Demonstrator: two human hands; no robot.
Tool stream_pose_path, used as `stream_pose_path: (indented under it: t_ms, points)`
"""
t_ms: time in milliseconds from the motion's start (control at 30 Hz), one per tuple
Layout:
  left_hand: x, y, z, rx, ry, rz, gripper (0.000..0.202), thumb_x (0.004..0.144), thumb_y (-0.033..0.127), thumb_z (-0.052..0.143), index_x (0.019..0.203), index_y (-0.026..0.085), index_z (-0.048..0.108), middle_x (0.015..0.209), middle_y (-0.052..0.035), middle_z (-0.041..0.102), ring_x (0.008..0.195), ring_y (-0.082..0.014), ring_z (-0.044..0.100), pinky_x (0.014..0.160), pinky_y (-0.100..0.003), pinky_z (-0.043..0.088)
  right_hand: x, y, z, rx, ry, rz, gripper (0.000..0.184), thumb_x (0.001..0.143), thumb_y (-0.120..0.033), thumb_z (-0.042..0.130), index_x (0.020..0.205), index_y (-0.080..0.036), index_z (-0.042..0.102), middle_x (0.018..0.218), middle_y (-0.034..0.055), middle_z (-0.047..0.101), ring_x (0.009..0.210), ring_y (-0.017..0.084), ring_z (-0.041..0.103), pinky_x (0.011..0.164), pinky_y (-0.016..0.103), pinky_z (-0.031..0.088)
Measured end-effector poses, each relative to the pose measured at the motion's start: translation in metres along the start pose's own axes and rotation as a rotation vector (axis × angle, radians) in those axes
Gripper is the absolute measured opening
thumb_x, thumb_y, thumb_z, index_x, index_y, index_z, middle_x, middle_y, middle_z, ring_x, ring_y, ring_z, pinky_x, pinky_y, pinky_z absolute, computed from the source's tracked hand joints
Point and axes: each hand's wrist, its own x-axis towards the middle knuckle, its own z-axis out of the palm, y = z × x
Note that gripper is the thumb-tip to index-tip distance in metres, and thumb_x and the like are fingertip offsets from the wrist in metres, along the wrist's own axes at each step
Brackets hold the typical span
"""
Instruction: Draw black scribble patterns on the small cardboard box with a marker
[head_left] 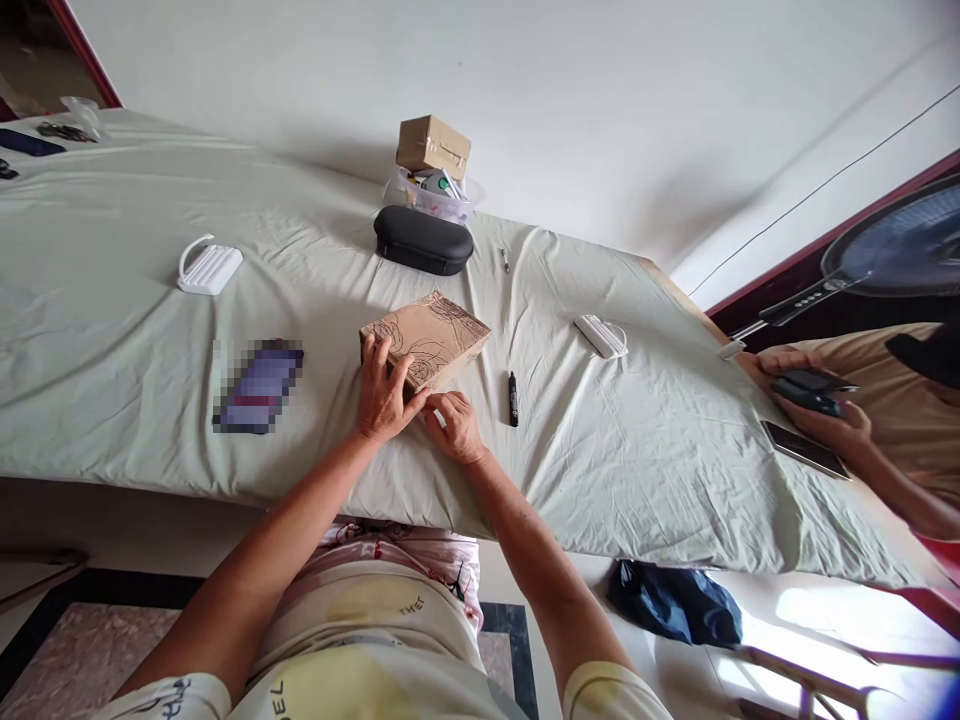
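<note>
A brown cardboard box (435, 335) with dark scribbles lies on the pale green cloth of the table (112, 330). My left hand (382, 395) rests flat on the box's near corner, fingers spread over its top. My right hand (454, 425) is at the box's near edge with fingers curled together, pinching something small that I cannot make out. A black marker (513, 398) lies just right of my right hand.
A black zip case (424, 240), a clear tub (439, 200) with a small cardboard box on it, two white devices (208, 268) (601, 335), a phone (259, 385) and a small pen (505, 260) lie about. Another person's hand (814, 405) holds a phone at right, beside a fan (892, 245).
</note>
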Motion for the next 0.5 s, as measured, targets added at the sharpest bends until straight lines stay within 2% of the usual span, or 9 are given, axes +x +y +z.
stream_pose_path:
  t_ms: [100,167,267,367,500]
  points:
    - [0.0,-0.004,0.001,-0.045,0.021,0.069,0.043,0.107,0.046,0.056,0.141,0.02,0.059,0.169,-0.023,0.041,0.169,-0.0382,0.022,0.13,-0.065,0.035,0.001,-0.002,-0.007,-0.07,0.086,0.041,0.027,0.107,-0.023,0.05,0.131,-0.021,0.064,0.116,0.0121,0.077,0.106,0.024,0.073,0.093,0.041,0.057]
    - [0.0,-0.006,0.002,-0.085,0.032,0.103,0.035,0.11,0.039,0.051,0.138,0.021,0.061,0.168,-0.0205,0.044,0.168,-0.0337,0.026,0.13,-0.061,0.038,0.001,-0.005,-0.011,-0.126,0.122,0.067,0.04,0.107,-0.024,0.05,0.146,-0.022,0.059,0.133,0.015,0.073,0.124,0.027,0.068,0.106,0.046,0.054]
    - [0.0,-0.007,0.002,-0.176,0.033,0.134,0.032,0.112,0.035,0.045,0.136,0.023,0.063,0.166,-0.0166,0.048,0.165,-0.0279,0.034,0.131,-0.054,0.04,0.002,-0.011,-0.011,-0.242,0.037,0.047,0.051,0.106,-0.032,0.054,0.156,-0.025,0.054,0.15,0.015,0.064,0.144,0.03,0.056,0.119,0.05,0.046]
    - [0.001,-0.007,-0.001,-0.226,-0.02,0.101,0.036,0.113,0.035,0.038,0.134,0.024,0.066,0.163,-0.0153,0.053,0.16,-0.024,0.044,0.129,-0.048,0.044,0.004,-0.015,-0.009,-0.328,-0.069,0.049,0.052,0.106,-0.039,0.058,0.157,-0.029,0.055,0.156,0.0125,0.061,0.151,0.031,0.05,0.12,0.048,0.043]
    - [0.004,-0.009,-0.005,-0.211,-0.085,-0.006,0.043,0.113,0.04,0.034,0.13,0.022,0.07,0.161,-0.0172,0.055,0.157,-0.0263,0.048,0.129,-0.05,0.044,0.005,-0.005,-0.011,-0.31,-0.031,0.197,0.048,0.106,-0.037,0.057,0.154,-0.032,0.059,0.156,0.0113,0.062,0.152,0.031,0.049,0.121,0.051,0.042]
